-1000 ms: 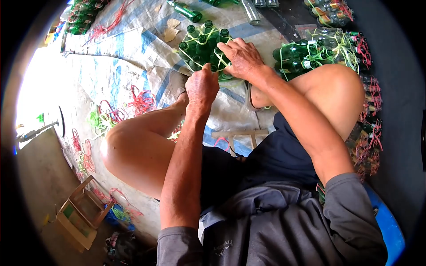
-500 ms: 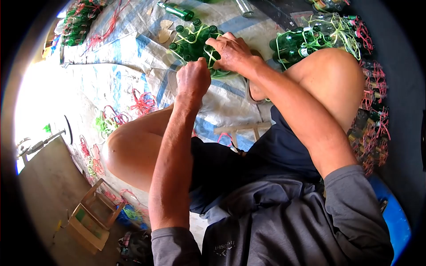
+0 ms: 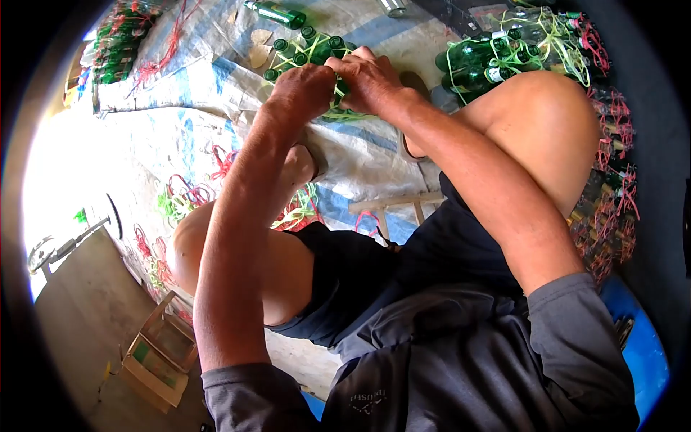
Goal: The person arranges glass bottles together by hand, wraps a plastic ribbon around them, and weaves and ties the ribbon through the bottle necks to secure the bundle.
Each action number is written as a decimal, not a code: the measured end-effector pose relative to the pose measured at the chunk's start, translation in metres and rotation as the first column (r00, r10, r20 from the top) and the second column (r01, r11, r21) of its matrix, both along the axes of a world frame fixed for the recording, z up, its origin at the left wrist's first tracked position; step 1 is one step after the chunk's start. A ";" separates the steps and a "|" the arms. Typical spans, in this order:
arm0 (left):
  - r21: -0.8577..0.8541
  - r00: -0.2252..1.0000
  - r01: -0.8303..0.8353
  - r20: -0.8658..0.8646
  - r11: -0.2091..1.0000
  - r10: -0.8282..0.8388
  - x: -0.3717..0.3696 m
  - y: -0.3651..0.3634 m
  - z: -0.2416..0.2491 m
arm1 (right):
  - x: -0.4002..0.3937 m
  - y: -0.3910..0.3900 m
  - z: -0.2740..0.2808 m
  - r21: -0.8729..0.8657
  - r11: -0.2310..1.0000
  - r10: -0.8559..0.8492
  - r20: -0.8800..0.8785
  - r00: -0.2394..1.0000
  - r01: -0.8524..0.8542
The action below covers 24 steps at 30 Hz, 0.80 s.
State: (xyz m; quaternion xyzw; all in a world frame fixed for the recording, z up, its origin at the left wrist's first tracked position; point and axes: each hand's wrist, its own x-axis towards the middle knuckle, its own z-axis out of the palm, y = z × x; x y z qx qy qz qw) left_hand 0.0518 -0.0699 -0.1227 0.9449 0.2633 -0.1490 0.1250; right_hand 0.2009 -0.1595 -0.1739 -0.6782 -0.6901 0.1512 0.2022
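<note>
A cluster of green glass bottles (image 3: pixel 286 50) stands between my feet, bound with light green plastic strap (image 3: pixel 338 114). My left hand (image 3: pixel 306 88) is closed at the near side of the bundle, knuckles up, with the strap in its fingers. Close against it, my right hand (image 3: pixel 365 81) curls over the bundle's right side, its thumb and fingers pinched on the strap. The hands hide the nearest bottles and the strap ends.
One green bottle (image 3: pixel 275 14) lies beyond the bundle, near a clear glass (image 3: pixel 393 7). Strapped bottles (image 3: pixel 479 61) lie at right, more (image 3: pixel 119 47) at far left. Loose strap (image 3: pixel 183 201) litters the striped tarp (image 3: pixel 173 140). A small wooden frame (image 3: pixel 162 353) is at lower left.
My left hand has moved up and forward from the bundle's near edge to meet my right hand. My left knee has shifted, uncovering the left foot and some loose strap.
</note>
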 end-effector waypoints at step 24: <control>-0.028 0.889 -0.420 0.192 0.907 0.417 -0.043 -0.010 -0.033 | -0.005 0.002 -0.002 -0.063 0.998 -0.005 -0.016 1.000 0.004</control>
